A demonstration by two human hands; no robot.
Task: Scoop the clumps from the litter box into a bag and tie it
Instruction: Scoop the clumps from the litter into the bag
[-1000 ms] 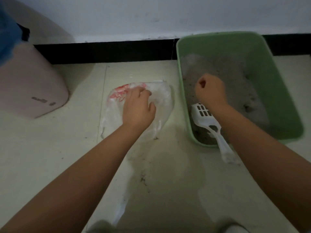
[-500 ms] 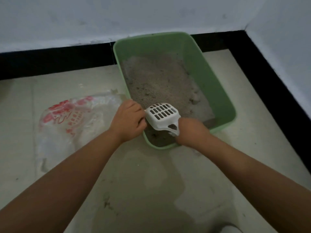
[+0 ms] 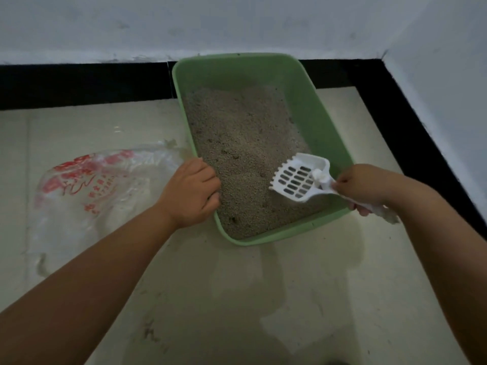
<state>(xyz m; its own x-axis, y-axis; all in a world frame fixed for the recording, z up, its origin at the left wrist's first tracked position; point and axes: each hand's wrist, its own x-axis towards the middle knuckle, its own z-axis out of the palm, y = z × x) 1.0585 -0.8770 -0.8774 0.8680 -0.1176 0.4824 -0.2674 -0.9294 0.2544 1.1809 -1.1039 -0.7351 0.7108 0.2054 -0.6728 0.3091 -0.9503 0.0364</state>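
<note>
A green litter box (image 3: 324, 119) sits on the floor against the back wall, filled with grey-brown litter (image 3: 242, 143). My left hand (image 3: 191, 192) grips the box's left rim, fingers curled over the edge. My right hand (image 3: 365, 185) holds the handle of a white slotted scoop (image 3: 299, 180), whose head lies over the litter near the box's right front corner. A clear plastic bag with red print (image 3: 89, 185) lies flat on the floor to the left of the box. A few small dark clumps show in the litter.
The floor is pale tile (image 3: 237, 299) with smudges. A black skirting (image 3: 79, 85) runs along the back wall and down the right side, forming a corner just right of the box.
My left hand left the bag and took hold of the box rim. My right hand picked up the scoop by its handle and carried it across to the box's right side. The view swung right.
</note>
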